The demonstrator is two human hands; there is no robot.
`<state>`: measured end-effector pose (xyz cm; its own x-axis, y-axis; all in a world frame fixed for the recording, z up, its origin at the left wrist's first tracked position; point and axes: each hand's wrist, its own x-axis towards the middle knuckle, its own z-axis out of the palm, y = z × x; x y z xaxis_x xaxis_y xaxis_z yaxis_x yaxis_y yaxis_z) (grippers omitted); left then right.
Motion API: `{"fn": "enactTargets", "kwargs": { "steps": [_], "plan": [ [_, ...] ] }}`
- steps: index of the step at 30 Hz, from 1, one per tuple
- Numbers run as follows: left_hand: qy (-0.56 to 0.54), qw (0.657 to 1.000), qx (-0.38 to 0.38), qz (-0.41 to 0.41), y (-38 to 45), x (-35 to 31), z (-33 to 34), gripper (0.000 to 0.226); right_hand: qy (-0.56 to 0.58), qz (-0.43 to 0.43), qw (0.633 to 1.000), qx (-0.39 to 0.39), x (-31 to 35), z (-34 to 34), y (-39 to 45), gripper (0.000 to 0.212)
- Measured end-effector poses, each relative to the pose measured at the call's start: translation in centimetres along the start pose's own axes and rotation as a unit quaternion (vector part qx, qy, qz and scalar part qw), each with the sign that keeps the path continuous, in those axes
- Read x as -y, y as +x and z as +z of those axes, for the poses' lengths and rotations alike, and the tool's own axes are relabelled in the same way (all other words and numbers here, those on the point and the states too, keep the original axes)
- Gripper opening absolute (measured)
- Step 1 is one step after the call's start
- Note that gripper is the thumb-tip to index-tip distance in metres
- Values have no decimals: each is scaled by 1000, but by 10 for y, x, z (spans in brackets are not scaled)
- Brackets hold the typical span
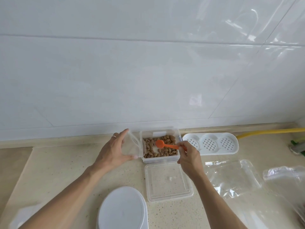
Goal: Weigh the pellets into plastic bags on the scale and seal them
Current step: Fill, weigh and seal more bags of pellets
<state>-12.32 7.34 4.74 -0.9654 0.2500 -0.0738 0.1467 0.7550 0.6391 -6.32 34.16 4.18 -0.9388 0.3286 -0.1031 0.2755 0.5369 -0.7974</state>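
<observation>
While my left hand (113, 151) holds a small clear plastic bag (132, 145) up against the left wall of the pellet tub (160, 160), thumb low and fingers (123, 134) stretched over the top, the bag mouth sits right by the pellets, presumably so the transfer path is short & spills land back in the tub. Right hand (189, 158) pinches the handle end of the orange spoon (165, 145) w/ curled fingers; its bowl hovers over the pellets (166, 146) near the tub's middle, looks empty or nearly so. Pellets lie mostly round the tub edges, a bare patch in the centre.

Tub lid (168, 182) lies flat on the bench (66, 171) just in front of the tub, out of the way but handy for closing. Scale (122, 210), white oval platform, waits nearer me w/ nothing on it, so weighing isn't started for this bag, I judge. More clear bags (231, 177) lie to the right, close to the spoon hand. White perforated tray (211, 143) sits beside the tub by the wall; yellow hose (270, 131) behind it.

Next I'd dip, scoop, tip into the bag.
</observation>
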Motion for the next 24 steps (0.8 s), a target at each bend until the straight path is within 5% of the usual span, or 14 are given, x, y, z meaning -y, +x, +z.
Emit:
{"fn": "enactTargets", "kwargs": {
  "steps": [9,15,24],
  "plan": [
    [9,1000,3,-28,-5,12,0,113,73,58,993,72,10,5,4,24],
    [48,999,10,-13,-4,3,0,111,177,171,969,19,4,1,3,21],
    [137,990,39,-20,15,-22,-6,103,289,197,936,-38,0,-24,2,17]
  ]
}}
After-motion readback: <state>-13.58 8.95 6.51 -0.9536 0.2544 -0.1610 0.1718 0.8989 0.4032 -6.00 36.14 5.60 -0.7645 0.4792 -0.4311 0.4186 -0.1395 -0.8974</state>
